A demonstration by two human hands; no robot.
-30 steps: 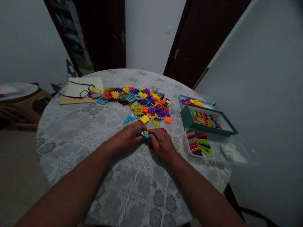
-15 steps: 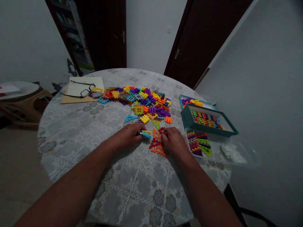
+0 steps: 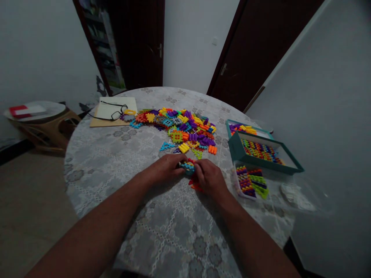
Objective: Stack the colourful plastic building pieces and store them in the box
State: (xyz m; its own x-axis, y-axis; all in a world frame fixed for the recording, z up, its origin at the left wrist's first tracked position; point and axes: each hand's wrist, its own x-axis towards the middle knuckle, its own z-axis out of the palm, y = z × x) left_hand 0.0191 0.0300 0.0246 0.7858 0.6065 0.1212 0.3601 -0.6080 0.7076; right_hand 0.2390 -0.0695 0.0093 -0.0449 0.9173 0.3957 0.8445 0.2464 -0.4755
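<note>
My left hand (image 3: 169, 166) is closed around a small stack of blue and yellow toothed plastic building pieces (image 3: 188, 167). Close against it, my right hand (image 3: 211, 175) pinches a red building piece (image 3: 191, 160) at the stack's right side. Whether the red piece touches the stack I cannot tell. Orange and red triangular pieces (image 3: 196, 186) lie on the cloth below, partly hidden by my right fingers. Just beyond my hands are a green triangle (image 3: 197, 153), a yellow ridged piece (image 3: 184, 148) and a blue triangle (image 3: 167, 146).
A heap of mixed building pieces (image 3: 176, 122) spreads across the round table (image 3: 110, 162). At right stand a teal box (image 3: 240, 148), its lid (image 3: 228, 125) and a clear tub (image 3: 246, 196), all holding pieces. Glasses (image 3: 116, 115) rest on a board with paper (image 3: 130, 103) at far left.
My right hand has lifted a red piece from beside the orange triangles and brought it to the stack in my left hand. The camera view has shifted left.
</note>
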